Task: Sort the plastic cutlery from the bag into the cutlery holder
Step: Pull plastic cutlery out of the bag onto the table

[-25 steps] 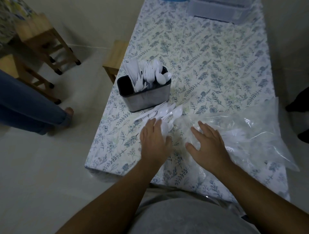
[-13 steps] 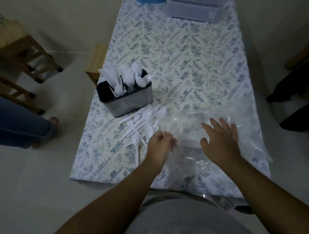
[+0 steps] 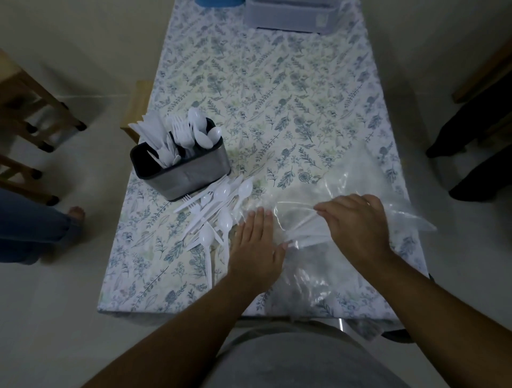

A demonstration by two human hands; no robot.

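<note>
A grey cutlery holder (image 3: 182, 173) stands on the left of the table, with white plastic forks, spoons and knives upright in it. Just in front of it lies a loose pile of white cutlery (image 3: 219, 210) on the floral cloth. A clear plastic bag (image 3: 357, 177) spreads over the right near part of the table. My left hand (image 3: 256, 249) lies flat, fingers straight, on the bag's left edge beside the pile. My right hand (image 3: 357, 224) has curled fingers that grip the bag film, with white cutlery handles bunched under it.
A grey plastic box (image 3: 291, 13) and a blue object (image 3: 216, 2) sit at the table's far end. Wooden stools (image 3: 30, 116) stand left, and a small one (image 3: 138, 105) touches the table's side. A person's leg and foot (image 3: 72, 218) are left; dark legs (image 3: 471, 127) are right.
My left hand has uncurled and now lies flat at the bag's edge. My right hand went from flat on the bag to gripping it. The loose cutlery lies further out of the bag.
</note>
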